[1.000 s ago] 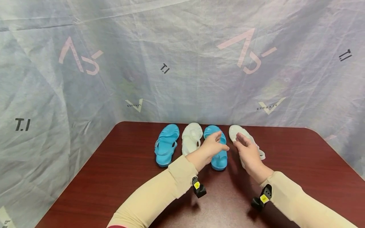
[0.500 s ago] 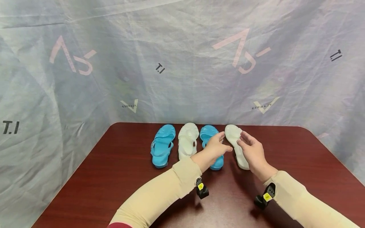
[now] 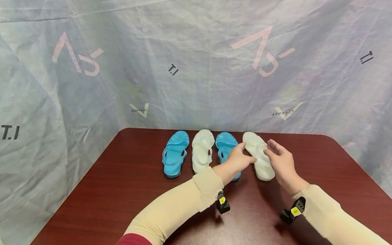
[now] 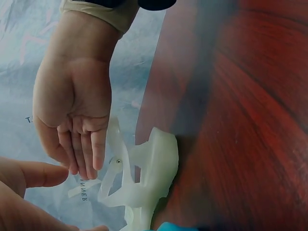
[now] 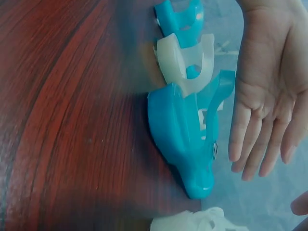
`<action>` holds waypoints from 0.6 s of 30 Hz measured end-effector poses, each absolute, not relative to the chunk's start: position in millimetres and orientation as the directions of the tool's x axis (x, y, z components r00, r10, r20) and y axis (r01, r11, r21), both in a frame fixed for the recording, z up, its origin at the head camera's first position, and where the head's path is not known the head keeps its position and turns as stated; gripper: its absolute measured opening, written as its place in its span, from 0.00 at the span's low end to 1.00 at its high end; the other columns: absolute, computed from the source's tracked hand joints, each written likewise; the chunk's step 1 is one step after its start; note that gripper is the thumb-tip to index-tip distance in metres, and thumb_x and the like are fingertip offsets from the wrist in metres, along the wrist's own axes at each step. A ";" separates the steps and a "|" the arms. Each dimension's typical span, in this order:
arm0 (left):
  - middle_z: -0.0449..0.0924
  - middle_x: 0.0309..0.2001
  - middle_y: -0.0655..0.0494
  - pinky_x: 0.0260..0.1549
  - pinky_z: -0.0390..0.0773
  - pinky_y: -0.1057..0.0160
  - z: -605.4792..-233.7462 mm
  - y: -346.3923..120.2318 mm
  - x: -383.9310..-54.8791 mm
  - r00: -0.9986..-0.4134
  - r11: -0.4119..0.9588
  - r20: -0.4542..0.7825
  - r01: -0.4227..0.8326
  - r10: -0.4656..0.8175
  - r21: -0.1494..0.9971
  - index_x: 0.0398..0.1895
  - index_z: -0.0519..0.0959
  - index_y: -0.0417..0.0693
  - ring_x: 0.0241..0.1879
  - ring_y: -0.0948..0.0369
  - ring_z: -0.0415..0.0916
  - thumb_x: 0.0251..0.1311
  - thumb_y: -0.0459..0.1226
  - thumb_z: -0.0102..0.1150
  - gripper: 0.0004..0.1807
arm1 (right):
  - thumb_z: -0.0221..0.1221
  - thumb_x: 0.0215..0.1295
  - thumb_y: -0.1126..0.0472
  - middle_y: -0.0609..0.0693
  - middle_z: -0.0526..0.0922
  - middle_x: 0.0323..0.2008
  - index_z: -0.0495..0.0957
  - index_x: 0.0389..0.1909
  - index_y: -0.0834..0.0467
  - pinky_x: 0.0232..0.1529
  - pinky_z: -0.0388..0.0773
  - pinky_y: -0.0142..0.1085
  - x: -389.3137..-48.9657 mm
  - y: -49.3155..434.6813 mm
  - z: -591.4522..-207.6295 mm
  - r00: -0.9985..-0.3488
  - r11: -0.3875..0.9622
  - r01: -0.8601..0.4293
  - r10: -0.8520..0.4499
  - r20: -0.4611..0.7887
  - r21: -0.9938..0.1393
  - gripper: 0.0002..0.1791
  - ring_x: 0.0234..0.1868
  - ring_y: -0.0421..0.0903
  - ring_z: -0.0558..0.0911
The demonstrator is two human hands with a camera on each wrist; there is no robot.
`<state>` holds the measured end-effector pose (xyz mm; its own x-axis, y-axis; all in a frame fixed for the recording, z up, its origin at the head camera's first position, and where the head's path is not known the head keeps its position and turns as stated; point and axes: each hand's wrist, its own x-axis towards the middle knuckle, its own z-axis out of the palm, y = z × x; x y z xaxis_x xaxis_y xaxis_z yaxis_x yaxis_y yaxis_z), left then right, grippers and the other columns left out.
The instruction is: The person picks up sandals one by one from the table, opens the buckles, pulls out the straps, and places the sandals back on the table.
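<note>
Several sandals stand in a row at the table's far side, alternating blue and white. My left hand [image 3: 235, 161] is above the right-hand blue sandal [image 3: 226, 140], fingers extended and thumb apart. My right hand [image 3: 282, 163] hovers just right of the end white sandal [image 3: 264, 166], its fingers slightly bent. Neither hand holds anything. In the left wrist view the end white sandal [image 4: 161, 163] shows its straps raised above the sole, below the right hand [image 4: 74, 96]. In the right wrist view the blue sandal [image 5: 180, 134] is under the open left hand [image 5: 269, 72].
A blue sandal [image 3: 175, 154] and a white sandal [image 3: 202, 151] are farther left in the row. All are on a dark red-brown table [image 3: 128, 197] with a grey printed cloth [image 3: 190, 92] hanging behind it.
Both hands have shifted right. The end white sandal has turned: its strap loop stuck out at the right, then its outline looked narrow, and now it shows broader. The view shifted slightly.
</note>
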<state>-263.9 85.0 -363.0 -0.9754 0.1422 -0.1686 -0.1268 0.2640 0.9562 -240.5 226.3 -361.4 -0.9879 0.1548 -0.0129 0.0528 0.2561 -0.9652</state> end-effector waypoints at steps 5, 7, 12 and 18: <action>0.67 0.69 0.56 0.64 0.69 0.55 -363.8 91.6 -262.1 -0.978 0.245 -0.158 -0.122 0.135 0.962 0.71 0.65 0.51 0.70 0.58 0.61 0.56 0.32 0.67 0.38 | 0.47 0.74 0.58 0.55 0.55 0.75 0.49 0.76 0.57 0.62 0.67 0.25 -239.6 235.4 -361.9 -0.986 0.265 0.062 0.168 -0.017 -0.962 0.33 0.75 0.50 0.57; 0.66 0.69 0.55 0.64 0.69 0.55 -364.2 92.9 -261.2 -0.980 0.229 -0.149 -0.116 0.132 0.967 0.71 0.65 0.51 0.70 0.57 0.61 0.56 0.32 0.67 0.38 | 0.46 0.74 0.57 0.55 0.55 0.74 0.49 0.76 0.57 0.64 0.67 0.31 -239.6 238.4 -361.4 -0.985 0.276 0.065 0.172 -0.017 -0.959 0.33 0.75 0.51 0.57; 0.66 0.70 0.55 0.65 0.69 0.56 -366.2 94.2 -259.7 -0.984 0.207 -0.119 -0.089 0.135 0.974 0.71 0.65 0.49 0.71 0.57 0.60 0.56 0.30 0.66 0.38 | 0.46 0.74 0.54 0.57 0.55 0.74 0.48 0.76 0.57 0.68 0.66 0.44 -240.9 247.4 -361.3 -0.981 0.310 0.085 0.194 -0.025 -0.947 0.34 0.74 0.53 0.58; 0.65 0.70 0.54 0.64 0.69 0.55 -370.6 95.5 -258.3 -0.982 0.187 -0.120 -0.092 0.143 0.978 0.71 0.64 0.48 0.71 0.56 0.59 0.55 0.29 0.66 0.39 | 0.46 0.73 0.54 0.59 0.53 0.74 0.48 0.76 0.59 0.70 0.60 0.51 -242.5 260.8 -366.5 -0.970 0.298 0.131 0.238 -0.060 -0.945 0.35 0.73 0.55 0.57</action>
<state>-258.3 95.5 -370.6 -0.9823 0.1435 -0.1203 -0.0924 0.1873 0.9779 -242.5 260.8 -366.5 -0.9695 0.2376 -0.0596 0.1312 0.2982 -0.9454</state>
